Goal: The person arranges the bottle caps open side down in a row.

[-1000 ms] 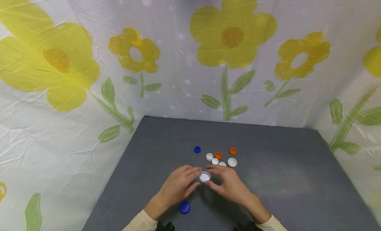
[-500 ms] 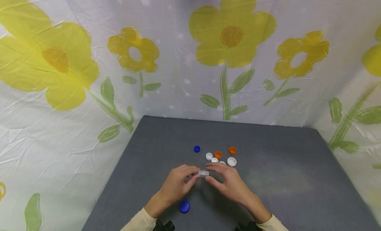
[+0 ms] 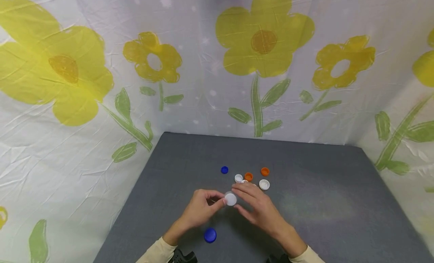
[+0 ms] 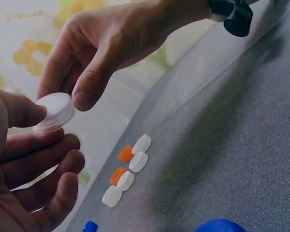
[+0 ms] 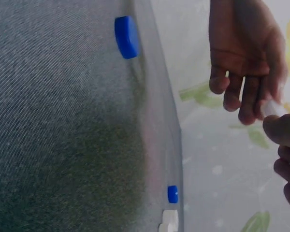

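A small round plastic cap (image 3: 231, 199), white on its face with a clear rim, is held up over the table. My left hand (image 3: 200, 208) pinches its left edge between thumb and fingers. In the left wrist view, the thumb lies on top of the white cap (image 4: 58, 107) and the fingers are below. My right hand (image 3: 255, 206) is close on the other side, fingers extended past the far edge and thumb lower down. Whether it touches the rim is hard to tell. The right wrist view shows only a sliver of the cap (image 5: 270, 109) between the hands.
On the grey table (image 3: 322, 180), a large blue cap (image 3: 210, 235) lies near my left wrist. Beyond the hands are a small blue cap (image 3: 224, 170), two orange caps (image 3: 265, 172) and several white caps (image 3: 264, 184), some partly hidden by my right hand. A flowered curtain (image 3: 203, 67) hangs behind.
The held cap has turned from face-up through edge-on, and a plain white face now shows. My left fingers have shifted to a pinch at its edge; my right fingers have moved slightly forward.
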A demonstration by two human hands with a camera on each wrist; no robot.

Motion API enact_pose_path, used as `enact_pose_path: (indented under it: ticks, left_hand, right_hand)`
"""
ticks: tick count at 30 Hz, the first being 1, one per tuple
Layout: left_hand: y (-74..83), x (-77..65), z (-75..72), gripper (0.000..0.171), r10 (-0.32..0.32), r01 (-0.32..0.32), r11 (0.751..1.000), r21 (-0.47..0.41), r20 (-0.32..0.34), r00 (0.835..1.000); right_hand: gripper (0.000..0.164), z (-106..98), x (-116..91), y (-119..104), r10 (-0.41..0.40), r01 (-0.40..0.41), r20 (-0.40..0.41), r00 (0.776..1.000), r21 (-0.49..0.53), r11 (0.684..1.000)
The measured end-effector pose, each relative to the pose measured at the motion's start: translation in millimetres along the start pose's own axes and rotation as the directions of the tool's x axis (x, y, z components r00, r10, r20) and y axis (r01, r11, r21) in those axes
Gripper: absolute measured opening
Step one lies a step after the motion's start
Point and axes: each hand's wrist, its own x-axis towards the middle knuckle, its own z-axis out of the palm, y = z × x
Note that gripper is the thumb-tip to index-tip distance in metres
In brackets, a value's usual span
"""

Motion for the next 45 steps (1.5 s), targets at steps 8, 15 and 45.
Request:
enact_pose_path:
  ticks: [8, 15, 45]
  left_hand:
    - [2.8, -1.0, 1.5, 0.016, 0.05, -0.05, 0.999, 0.0, 0.037, 0.998]
    - [2.4, 0.0, 4.1, 0.032, 0.396, -0.377, 0.891, 0.251, -0.026, 0.918]
    - [3.9, -12.9, 5.0, 0.02, 0.289, -0.489, 0.671, 0.558, 0.41, 0.865]
  right_hand:
    - [0.059, -1.2, -4.9, 0.8, -0.009, 0.009, 0.007, 1.0, -0.019, 1.0]
    - [0.045, -5.2, -7.4, -0.4, 0.068, -0.068, 0.003, 0.998, 0.017, 0.998]
    - [0.037, 2.1, -28.8, -38.9, 0.219, -0.212, 0.315, 0.924, -0.057, 0.976]
